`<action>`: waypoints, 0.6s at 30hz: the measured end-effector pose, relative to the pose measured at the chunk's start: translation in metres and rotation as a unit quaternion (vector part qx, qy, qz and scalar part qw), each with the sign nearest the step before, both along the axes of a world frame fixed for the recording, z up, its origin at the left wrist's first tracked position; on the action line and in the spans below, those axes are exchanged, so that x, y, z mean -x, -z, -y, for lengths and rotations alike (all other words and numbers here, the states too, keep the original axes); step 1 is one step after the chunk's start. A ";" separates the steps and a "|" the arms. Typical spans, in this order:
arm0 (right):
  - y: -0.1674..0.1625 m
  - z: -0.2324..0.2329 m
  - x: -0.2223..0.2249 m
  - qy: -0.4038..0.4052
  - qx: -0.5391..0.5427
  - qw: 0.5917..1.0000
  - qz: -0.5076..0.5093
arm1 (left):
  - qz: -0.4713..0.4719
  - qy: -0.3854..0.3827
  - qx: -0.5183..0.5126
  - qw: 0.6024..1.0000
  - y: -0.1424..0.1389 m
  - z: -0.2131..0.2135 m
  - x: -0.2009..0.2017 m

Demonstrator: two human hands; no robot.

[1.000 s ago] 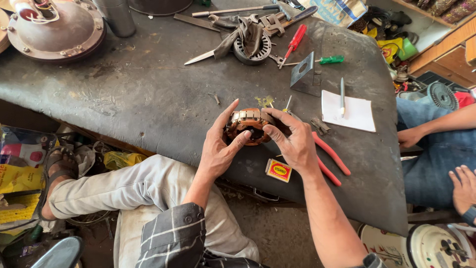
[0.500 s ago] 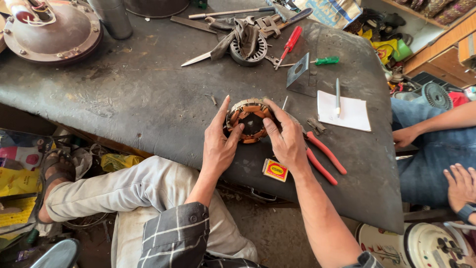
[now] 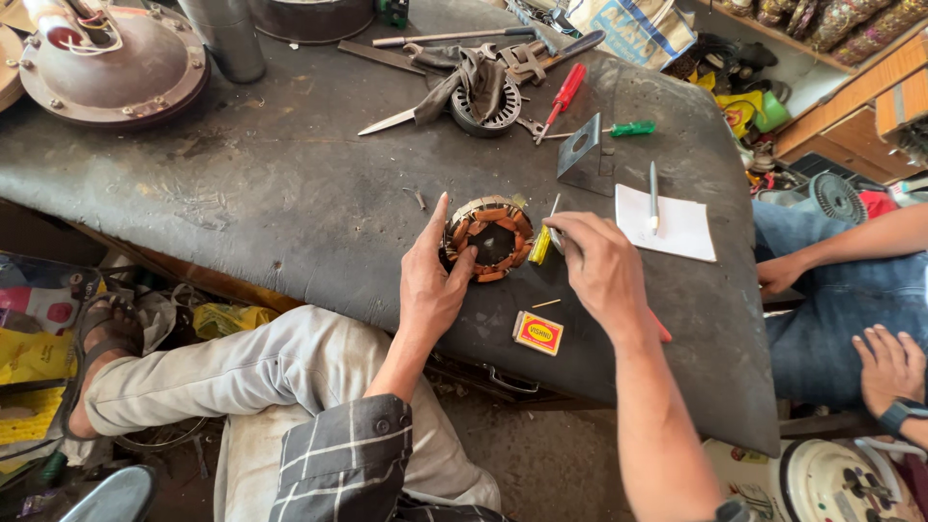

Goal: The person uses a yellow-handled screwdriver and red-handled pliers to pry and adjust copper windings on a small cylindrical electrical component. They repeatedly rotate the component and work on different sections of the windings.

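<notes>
A round motor stator (image 3: 488,237) with copper-coloured coils lies on the dark worn table (image 3: 271,193). My left hand (image 3: 430,280) grips its left side, thumb on the rim and index finger stretched along it. My right hand (image 3: 601,266) is just right of the stator. Its fingertips pinch a small yellow-handled tool (image 3: 539,246) with a thin metal shaft, lying against the stator's right edge.
A matchbox (image 3: 537,333) lies near the table's front edge. A white notepad (image 3: 681,232) with a pen (image 3: 653,196), a metal bracket (image 3: 580,155), green (image 3: 630,128) and red (image 3: 565,90) screwdrivers and another stator (image 3: 483,100) lie behind. Another person's hand (image 3: 887,367) rests at the right.
Both hands were cupped around the stator. My right hand has let go of it and closed on the yellow-handled tool beside it. My left hand stays on the stator.
</notes>
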State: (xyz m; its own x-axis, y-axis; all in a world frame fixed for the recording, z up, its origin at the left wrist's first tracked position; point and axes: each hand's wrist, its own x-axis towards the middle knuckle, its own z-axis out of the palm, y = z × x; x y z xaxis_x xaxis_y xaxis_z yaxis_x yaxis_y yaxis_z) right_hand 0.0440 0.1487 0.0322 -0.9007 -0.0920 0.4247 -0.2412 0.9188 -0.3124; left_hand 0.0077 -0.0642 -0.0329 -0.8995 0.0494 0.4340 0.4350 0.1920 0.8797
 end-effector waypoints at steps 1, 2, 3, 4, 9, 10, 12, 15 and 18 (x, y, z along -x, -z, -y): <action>-0.001 -0.004 0.003 -0.022 -0.025 0.999 0.000 | -0.005 0.000 0.003 1.000 0.001 0.000 0.000; -0.001 -0.008 0.009 -0.063 -0.069 0.996 -0.007 | -0.004 0.001 0.000 1.000 0.002 0.000 0.000; -0.001 -0.012 0.017 -0.105 -0.113 0.988 -0.016 | -0.004 0.001 -0.003 1.000 0.002 0.001 -0.001; 0.000 -0.014 0.024 -0.146 -0.157 0.976 -0.024 | -0.004 0.002 -0.005 1.000 0.002 0.001 -0.001; -0.004 -0.028 0.052 -0.230 -0.146 0.962 -0.001 | 0.030 -0.010 0.016 0.999 -0.002 -0.003 -0.001; -0.006 -0.029 0.056 -0.247 -0.136 0.959 -0.009 | 0.045 -0.010 0.024 0.999 -0.002 -0.003 -0.001; -0.008 -0.029 0.057 -0.227 -0.117 0.967 -0.015 | 0.022 -0.016 0.022 0.999 -0.002 -0.006 0.001; -0.013 -0.030 0.055 -0.183 -0.082 0.979 -0.045 | 0.005 -0.024 0.026 0.999 -0.001 -0.010 0.004; -0.017 -0.034 0.050 -0.121 -0.020 0.989 -0.079 | -0.001 -0.024 0.032 0.999 0.000 -0.015 0.006</action>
State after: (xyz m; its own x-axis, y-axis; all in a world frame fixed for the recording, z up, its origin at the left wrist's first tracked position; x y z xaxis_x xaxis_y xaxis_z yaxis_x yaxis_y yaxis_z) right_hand -0.0061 0.1823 0.0488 -0.7731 -0.3161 0.5499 -0.4977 0.8398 -0.2170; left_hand 0.0015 -0.0496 -0.0331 -0.9006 0.0339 0.4332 0.4257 0.2690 0.8639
